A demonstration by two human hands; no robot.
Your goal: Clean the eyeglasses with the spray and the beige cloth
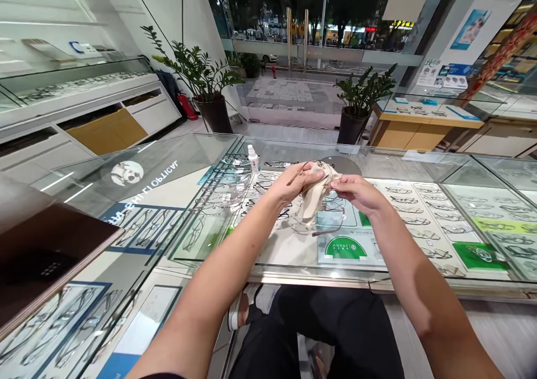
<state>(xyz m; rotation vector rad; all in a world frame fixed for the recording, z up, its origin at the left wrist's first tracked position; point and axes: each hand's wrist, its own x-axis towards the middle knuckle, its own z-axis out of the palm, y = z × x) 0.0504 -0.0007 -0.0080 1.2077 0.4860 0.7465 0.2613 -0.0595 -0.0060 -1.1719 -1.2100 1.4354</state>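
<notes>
A beige cloth (311, 199) is held above the glass surface (282, 251), bunched over what appears to be a pair of glasses; a thin temple arm (297, 174) is seen by the left hand (296, 182), and the rest is mostly covered. The cloth is gripped between thumb and fingers by the left hand, while its far edge is pinched by the fingertips of the right hand (356, 191); whether the frame is also pinched there cannot be told. The cloth can be judged soft, limp and nearly weightless, so it is easily gathered at any fold. The glasses are likely light but springy, easily bent at the hinges and smooth at the lenses. They are best supported by the rim or bridge, with only gentle pressure applied through the cloth.
</notes>
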